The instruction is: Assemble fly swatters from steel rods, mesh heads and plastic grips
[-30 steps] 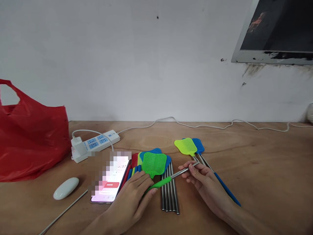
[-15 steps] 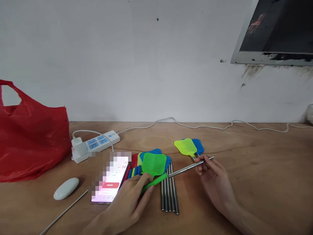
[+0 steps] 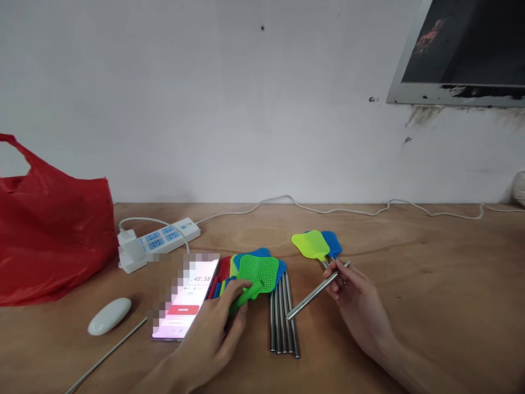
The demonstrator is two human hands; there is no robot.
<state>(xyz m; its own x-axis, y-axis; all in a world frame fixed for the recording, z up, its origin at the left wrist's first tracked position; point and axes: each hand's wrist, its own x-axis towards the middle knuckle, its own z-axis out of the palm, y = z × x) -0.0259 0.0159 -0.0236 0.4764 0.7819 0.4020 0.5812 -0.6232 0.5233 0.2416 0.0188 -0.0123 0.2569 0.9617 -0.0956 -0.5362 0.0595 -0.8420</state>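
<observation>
My left hand (image 3: 213, 334) is closed round the green handle of a green fly swatter (image 3: 257, 273), whose mesh head lies on a pile of coloured swatter heads (image 3: 235, 267). My right hand (image 3: 356, 298) pinches a bare steel rod (image 3: 315, 291) near its upper end. The rod slants down to the left, its free tip over a bundle of several steel rods (image 3: 283, 320). Just beyond my right hand lie a yellow-green swatter (image 3: 310, 245) and a blue swatter (image 3: 333, 243).
A lit phone (image 3: 186, 300) lies left of my left hand on the wooden table (image 3: 430, 273). Further left are a white oval case (image 3: 109, 316), a lone steel rod (image 3: 106, 355), a white power strip (image 3: 158, 241) and a red plastic bag (image 3: 49, 230). A white cable (image 3: 348, 212) runs along the wall.
The steel rod has come out of the green handle. My right hand has swung it so its free tip drops toward the rod bundle. My left hand has drawn the green handle back left.
</observation>
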